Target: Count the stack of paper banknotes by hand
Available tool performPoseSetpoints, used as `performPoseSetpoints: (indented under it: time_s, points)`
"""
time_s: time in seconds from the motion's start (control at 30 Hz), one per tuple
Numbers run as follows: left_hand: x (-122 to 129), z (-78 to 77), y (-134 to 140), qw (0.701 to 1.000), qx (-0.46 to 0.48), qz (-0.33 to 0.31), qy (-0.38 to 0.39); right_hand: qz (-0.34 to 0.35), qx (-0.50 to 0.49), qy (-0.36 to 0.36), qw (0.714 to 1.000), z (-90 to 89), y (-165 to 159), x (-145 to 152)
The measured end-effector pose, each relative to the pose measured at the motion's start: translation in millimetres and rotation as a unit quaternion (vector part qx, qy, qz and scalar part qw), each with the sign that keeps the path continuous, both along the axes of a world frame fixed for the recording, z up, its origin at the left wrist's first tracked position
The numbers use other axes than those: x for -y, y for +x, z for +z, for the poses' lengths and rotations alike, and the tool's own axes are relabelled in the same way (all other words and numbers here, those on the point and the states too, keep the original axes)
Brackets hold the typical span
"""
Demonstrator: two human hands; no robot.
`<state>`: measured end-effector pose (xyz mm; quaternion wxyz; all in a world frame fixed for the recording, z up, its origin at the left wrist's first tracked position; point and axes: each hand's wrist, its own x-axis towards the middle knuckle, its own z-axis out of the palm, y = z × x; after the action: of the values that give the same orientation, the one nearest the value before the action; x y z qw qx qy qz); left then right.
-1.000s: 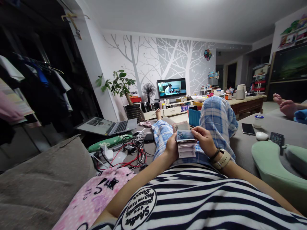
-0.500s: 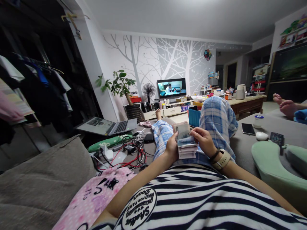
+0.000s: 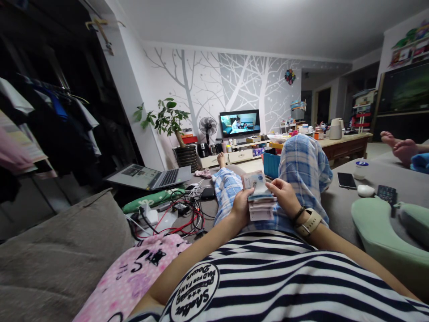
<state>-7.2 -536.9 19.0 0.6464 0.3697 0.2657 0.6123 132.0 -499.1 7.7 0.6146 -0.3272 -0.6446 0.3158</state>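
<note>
A stack of banknotes (image 3: 260,210) is held above my lap, its lower ends fanned in steps. My left hand (image 3: 241,206) grips the stack along its left side, with the thumb lying across the front. On top shows a pale bluish note (image 3: 256,183). My right hand (image 3: 284,194) is closed at the right edge of the notes, thumb and forefinger pinching the upper note's edge. Its other fingers are curled. Beneath the notes are my blue plaid trousers (image 3: 303,163).
To the left lie an open laptop (image 3: 144,176) and tangled cables (image 3: 191,212). A phone (image 3: 346,180), a remote control (image 3: 387,194) and a green neck pillow (image 3: 375,228) are on the right. Another person's bare feet (image 3: 404,147) show at far right.
The top of the stack now shows a different, bluer note face. The fingers of my right hand have shifted slightly at the notes' edge; my left hand stays in place.
</note>
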Motion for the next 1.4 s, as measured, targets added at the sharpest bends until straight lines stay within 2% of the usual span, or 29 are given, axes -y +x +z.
performPoseSetpoints:
  time_s: [0.13,0.47,0.63,1.17,1.4]
  points:
    - [0,-1.0,-1,1.0,-0.008,0.004,0.011,0.017,0.0,0.012,1.0,0.1,-1,1]
    - [-4,1.9,1,0.999,0.035,-0.014,-0.033,0.06,-0.041,0.029,0.997,5.8,-2,11]
    - [-4,3.1,1,0.999,0.035,-0.009,-0.024,0.082,-0.054,0.027,0.995,9.0,-3,16]
    - [-3,6.9,1,0.998,0.046,-0.014,-0.033,0.101,-0.064,0.049,0.992,8.7,-2,18]
    - [-6,4.9,1,0.999,0.038,0.016,-0.015,0.103,-0.067,0.048,0.991,10.3,-3,20]
